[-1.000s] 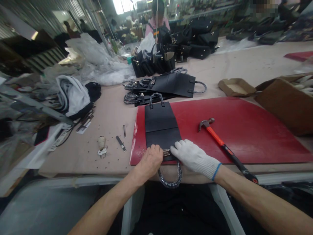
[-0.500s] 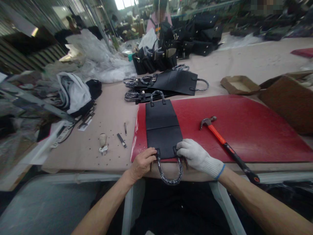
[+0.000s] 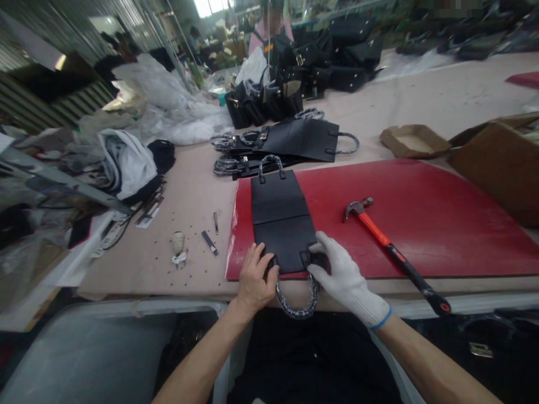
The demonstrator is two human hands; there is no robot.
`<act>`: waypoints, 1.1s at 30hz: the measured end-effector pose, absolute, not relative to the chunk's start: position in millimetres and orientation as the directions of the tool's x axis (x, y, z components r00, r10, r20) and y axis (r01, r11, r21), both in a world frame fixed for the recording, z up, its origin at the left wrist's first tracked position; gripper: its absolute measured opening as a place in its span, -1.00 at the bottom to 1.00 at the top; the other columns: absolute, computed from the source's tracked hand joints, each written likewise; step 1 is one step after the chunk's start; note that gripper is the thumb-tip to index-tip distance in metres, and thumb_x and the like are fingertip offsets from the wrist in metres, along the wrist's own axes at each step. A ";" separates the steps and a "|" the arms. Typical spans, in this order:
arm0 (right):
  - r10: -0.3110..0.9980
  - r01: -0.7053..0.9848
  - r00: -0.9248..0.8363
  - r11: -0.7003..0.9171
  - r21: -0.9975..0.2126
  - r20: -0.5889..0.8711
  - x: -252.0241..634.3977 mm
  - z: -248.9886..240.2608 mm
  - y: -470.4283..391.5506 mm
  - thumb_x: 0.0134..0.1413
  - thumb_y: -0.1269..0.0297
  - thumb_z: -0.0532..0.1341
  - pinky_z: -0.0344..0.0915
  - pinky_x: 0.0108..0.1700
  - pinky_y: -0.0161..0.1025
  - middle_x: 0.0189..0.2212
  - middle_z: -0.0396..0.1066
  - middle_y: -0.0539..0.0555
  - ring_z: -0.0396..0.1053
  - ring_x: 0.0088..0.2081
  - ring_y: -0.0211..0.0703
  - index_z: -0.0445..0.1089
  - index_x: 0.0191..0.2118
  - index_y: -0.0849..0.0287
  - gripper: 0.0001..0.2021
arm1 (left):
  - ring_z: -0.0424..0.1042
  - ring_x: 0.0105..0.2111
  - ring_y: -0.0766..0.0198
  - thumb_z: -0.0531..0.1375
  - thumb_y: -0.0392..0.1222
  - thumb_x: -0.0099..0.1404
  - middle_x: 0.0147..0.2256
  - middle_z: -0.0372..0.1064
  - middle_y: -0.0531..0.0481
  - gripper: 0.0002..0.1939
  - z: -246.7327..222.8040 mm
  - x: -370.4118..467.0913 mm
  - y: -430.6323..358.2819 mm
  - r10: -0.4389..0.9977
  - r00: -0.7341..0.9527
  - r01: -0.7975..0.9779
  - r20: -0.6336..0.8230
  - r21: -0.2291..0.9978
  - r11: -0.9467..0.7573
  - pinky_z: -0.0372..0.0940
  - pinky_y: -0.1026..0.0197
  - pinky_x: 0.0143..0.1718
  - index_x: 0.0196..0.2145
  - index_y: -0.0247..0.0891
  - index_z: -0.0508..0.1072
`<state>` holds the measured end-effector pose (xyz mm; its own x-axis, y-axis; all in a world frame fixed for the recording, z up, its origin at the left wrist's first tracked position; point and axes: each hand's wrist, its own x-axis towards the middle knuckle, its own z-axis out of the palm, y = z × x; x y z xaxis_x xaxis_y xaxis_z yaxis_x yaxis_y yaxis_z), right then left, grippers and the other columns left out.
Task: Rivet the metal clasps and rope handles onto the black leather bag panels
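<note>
Nearest to us, the plastic-wrapped near handle (image 3: 300, 314) loops out toward our body between our two hands. Our bare left hand (image 3: 256, 279) rests its spread fingers along the left edge of the black bag panel (image 3: 286, 235), thumb close by the handle's left tab. Our gloved right hand (image 3: 343, 275) sits at the opposite edge, its thumb and fingers parted around a dark piece there; we cannot tell whether either hand pinches anything. The panel lies flat, stretching forward from our grip over the red board (image 3: 400, 185), with a far handle (image 3: 272, 160) at its other end. Right of the gloved hand, the hammer (image 3: 398, 258) lies slantwise, claw head away from us. Left of the bare hand, a flat dark tool (image 3: 210, 244), a slim metal rod (image 3: 216, 223) and a pale object (image 3: 178, 241) lie on the table (image 3: 189, 179). Beyond the far handle we see stacked black panels (image 3: 303, 140), with a cardboard tray (image 3: 415, 141) farther right of them. Farther still are a pile of black bags (image 3: 353, 53) and a person in pink (image 3: 255, 40)
</note>
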<state>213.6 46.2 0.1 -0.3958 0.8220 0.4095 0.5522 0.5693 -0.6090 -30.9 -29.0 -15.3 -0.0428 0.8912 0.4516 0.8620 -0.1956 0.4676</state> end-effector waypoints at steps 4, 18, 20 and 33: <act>0.748 0.625 -0.495 0.660 -0.417 0.443 218.6 -1.6 45.2 0.34 0.25 0.12 0.28 0.27 0.29 0.15 0.45 0.28 0.36 0.19 0.23 0.33 0.27 0.20 -0.56 | 0.25 0.35 -0.23 0.21 -0.21 0.37 0.25 0.36 -0.35 -0.68 -8.3 -12.4 -19.7 0.912 -0.044 0.871 0.407 0.462 -0.165 0.24 -0.35 0.34 0.05 -0.27 0.53; 0.643 0.669 -0.501 0.712 -0.213 0.579 216.3 -11.4 60.3 0.36 0.08 0.09 0.43 0.00 0.20 -0.02 0.48 0.36 0.44 -0.06 0.30 0.41 0.04 0.30 -0.61 | 0.38 0.27 -0.08 0.23 -0.12 0.35 0.21 0.43 -0.29 -0.63 -1.0 5.3 12.0 0.927 0.091 0.800 0.363 0.527 -0.285 0.23 -0.14 0.38 0.04 -0.34 0.54; 0.647 0.679 -0.503 0.706 -0.201 0.573 215.2 -10.0 59.8 0.35 0.06 0.09 0.43 -0.01 0.20 -0.03 0.47 0.37 0.44 -0.06 0.31 0.40 0.05 0.30 -0.59 | 0.39 0.27 -0.08 0.24 -0.17 0.33 0.20 0.43 -0.31 -0.67 -0.8 6.8 14.9 0.919 0.112 0.764 0.377 0.559 -0.322 0.23 -0.14 0.38 0.01 -0.35 0.55; 0.734 0.744 -0.465 0.627 -0.232 0.495 212.1 -12.0 52.4 0.30 0.05 0.13 0.32 0.19 0.30 0.06 0.44 0.35 0.40 0.06 0.32 0.39 0.13 0.26 -0.55 | 0.52 0.01 -0.06 0.13 -0.11 0.43 -0.04 0.56 -0.32 -0.71 41.4 -146.5 10.3 0.698 -0.714 0.661 0.054 0.381 0.646 0.37 -0.01 0.06 -0.12 -0.31 0.58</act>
